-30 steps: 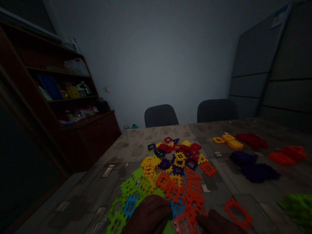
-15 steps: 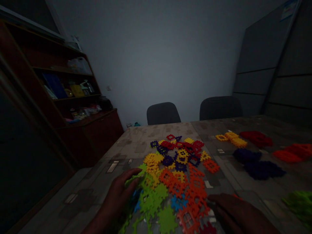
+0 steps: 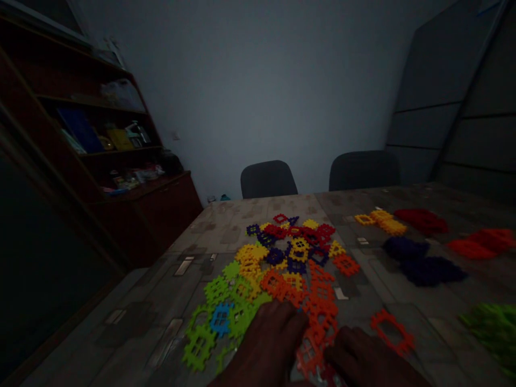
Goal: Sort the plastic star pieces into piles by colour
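My left hand [image 3: 272,338] lies over the near part of a heap of plastic toothed building pieces, its fingers curled down and pressed together. It covers green pieces [image 3: 242,314] and a blue bit that barely shows; what its fingers hold is hidden. My right hand [image 3: 363,355] is just right of it, closed, fingertips down at the edge of the orange pieces [image 3: 322,312] and a dark red one. I cannot make out what is in it. A blue window-shaped piece [image 3: 220,319] rests on the green ones. One orange frame piece [image 3: 392,330] lies apart, beyond the right hand.
Sorted piles lie at the right: yellow [image 3: 382,221], red [image 3: 421,220], orange [image 3: 481,243], dark blue [image 3: 427,263] and green [image 3: 494,333]. Yellow, red and dark blue pieces fill the heap's far end. Two chairs [image 3: 269,180] stand behind the table [image 3: 161,322]; a shelf cabinet [image 3: 149,207] is at left.
My left hand has moved right, off the green pieces at the left and onto the middle of the heap. My right hand has shifted slightly left, exposing the lone orange frame.
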Motion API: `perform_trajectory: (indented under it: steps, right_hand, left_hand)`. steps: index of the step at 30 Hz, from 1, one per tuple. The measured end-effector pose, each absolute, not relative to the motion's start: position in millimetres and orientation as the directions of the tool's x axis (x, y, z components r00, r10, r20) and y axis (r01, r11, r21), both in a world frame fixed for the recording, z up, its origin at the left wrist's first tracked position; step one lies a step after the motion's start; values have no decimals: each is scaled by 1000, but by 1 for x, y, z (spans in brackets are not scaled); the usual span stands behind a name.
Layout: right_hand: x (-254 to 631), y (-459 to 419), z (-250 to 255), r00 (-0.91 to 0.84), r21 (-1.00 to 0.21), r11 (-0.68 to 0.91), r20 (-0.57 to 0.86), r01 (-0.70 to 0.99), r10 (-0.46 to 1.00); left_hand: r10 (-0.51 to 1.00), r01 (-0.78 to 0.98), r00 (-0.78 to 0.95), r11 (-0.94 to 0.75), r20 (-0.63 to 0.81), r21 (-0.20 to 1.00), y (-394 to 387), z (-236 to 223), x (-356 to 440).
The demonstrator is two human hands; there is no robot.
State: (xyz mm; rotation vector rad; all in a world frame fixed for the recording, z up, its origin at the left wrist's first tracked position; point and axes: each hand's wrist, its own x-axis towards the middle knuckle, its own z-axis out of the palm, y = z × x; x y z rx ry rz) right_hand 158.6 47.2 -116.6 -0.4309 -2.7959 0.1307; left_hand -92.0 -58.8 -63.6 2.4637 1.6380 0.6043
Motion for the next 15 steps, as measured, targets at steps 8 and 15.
perform_trajectory:
  steps: [8,15]
  right_hand:
    - [156,35,-93,-868,-236,886,216,399,448]
    - [166,54,-79,-817,-353,790,109,501,566]
  left_hand:
    - [924,854,305,-373,232,363,-68,-84,-96]
    - [874,847,291,-425,390,318,-74,-79,-103]
